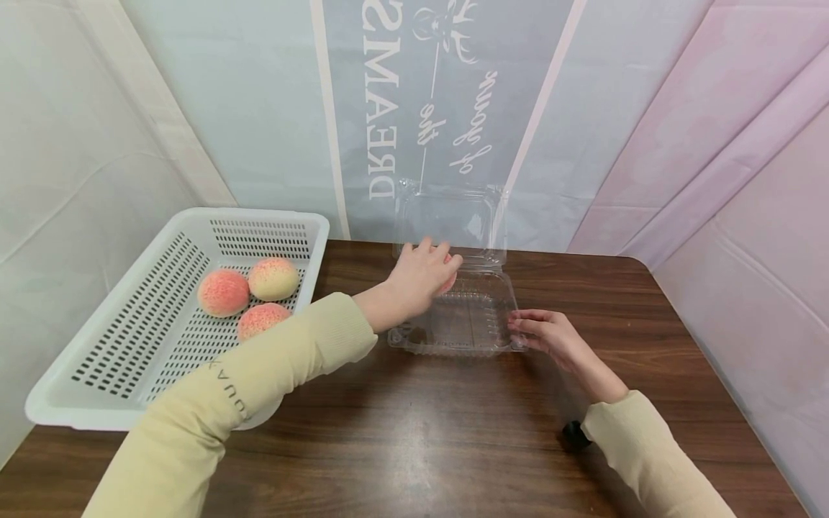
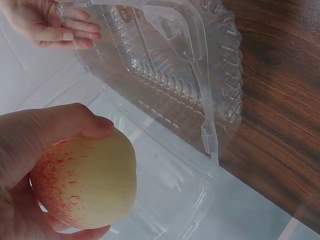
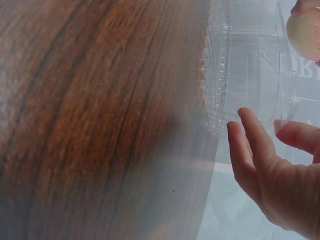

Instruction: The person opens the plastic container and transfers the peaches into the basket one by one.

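Note:
My left hand [image 1: 417, 280] grips a peach [image 2: 92, 182], yellow with red speckles, thumb on one side and fingers around the other. It holds the peach above the left part of a clear plastic clamshell box [image 1: 469, 349], whose lid [image 1: 453, 216] stands raised at the back. At the box's front right corner, my right hand [image 1: 550, 334] touches the side wall with nearly straight fingers [image 3: 257, 137]; its thumb is near the rim. Three more peaches, among them a red one [image 1: 223, 293], lie in a white perforated basket [image 1: 48, 403] on the left.
The box and basket stand on a dark brown wood-grain table [image 1: 414, 446]. Behind the table hangs a printed cloth [image 1: 272, 129] with lettering. A small black object [image 1: 574, 436] shows by the right sleeve. My left forearm crosses over the basket's front right side.

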`<state>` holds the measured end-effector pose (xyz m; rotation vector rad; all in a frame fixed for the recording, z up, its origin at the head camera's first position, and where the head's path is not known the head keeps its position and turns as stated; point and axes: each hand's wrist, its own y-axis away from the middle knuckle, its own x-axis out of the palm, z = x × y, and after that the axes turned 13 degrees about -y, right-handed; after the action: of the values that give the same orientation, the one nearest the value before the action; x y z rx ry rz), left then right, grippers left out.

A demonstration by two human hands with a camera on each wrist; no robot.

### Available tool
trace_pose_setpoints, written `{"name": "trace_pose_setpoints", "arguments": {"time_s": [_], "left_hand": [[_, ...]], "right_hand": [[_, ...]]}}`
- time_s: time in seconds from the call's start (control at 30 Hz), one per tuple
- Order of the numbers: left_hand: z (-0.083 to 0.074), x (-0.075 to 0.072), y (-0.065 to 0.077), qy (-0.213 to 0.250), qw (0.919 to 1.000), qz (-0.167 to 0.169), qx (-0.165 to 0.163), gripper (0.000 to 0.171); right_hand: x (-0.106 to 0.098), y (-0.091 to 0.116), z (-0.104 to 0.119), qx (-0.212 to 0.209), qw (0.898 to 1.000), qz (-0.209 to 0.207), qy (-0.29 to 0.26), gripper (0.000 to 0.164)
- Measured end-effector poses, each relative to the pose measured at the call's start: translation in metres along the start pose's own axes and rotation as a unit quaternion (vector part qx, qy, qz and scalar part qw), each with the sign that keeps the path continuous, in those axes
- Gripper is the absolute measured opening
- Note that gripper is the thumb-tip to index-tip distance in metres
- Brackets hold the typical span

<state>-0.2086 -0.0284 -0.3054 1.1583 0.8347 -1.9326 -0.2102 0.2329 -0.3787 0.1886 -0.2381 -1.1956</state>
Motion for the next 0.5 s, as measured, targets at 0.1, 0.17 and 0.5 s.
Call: {"name": "trace_pose_setpoints", "arguments": {"time_s": [0.1,0.17,0.5], "left_hand": [[0.0009,-0.0008,0.0018,-0.001,1.0000,-0.005,0.000,0.039],[0.0019,-0.0017,0.0031,-0.002,1.0000,-0.008,0.002,0.042],[0.0071,-0.0023,0.0080,0.001,0.9998,-0.021,0.006,0.044]], "right_hand": [[0.0000,0.0000,0.0001,0.000,1.000,0.000,0.003,0.047],[0.0001,-0.0002,0.0002,0.000,1.000,0.001,0.003,0.048],[0.0005,-0.0010,-0.0001,0.002,1.000,-0.001,-0.004,0.047]]}}
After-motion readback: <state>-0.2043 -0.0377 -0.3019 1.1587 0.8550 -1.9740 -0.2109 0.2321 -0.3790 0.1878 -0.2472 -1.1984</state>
